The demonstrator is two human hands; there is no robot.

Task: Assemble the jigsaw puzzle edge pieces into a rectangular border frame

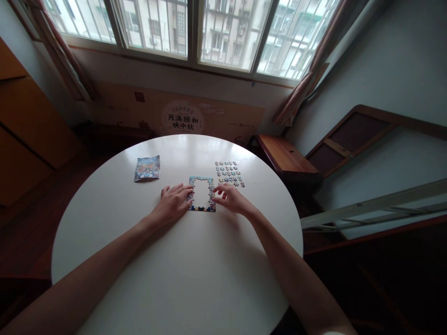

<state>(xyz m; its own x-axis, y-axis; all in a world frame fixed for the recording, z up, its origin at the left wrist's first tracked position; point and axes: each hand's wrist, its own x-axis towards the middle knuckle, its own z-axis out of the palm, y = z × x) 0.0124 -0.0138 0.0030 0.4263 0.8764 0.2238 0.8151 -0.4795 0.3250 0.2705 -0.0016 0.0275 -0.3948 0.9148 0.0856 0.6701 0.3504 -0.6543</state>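
On the white round table (167, 279) lies the joined border of a jigsaw puzzle (203, 209), a rectangle whose middle shows bare tabletop. My left hand (173, 201) rests flat at its left side, fingers stretched out with the tips touching that edge. Beside the right edge, my right hand (231, 199) is held with curved fingers, thumb and forefinger apart; I see nothing between them. Just beyond it, loose jigsaw pieces (228, 179) are laid out in several rows, the nearest partly hidden by this hand.
A crumpled picture sheet or packet (147, 168) lies at the table's far left. Past the table stand a wooden stool or bench (286, 153) at right and a printed board (223, 111) under the barred window (230, 37). An orange-brown cabinet (31, 121) is at left.
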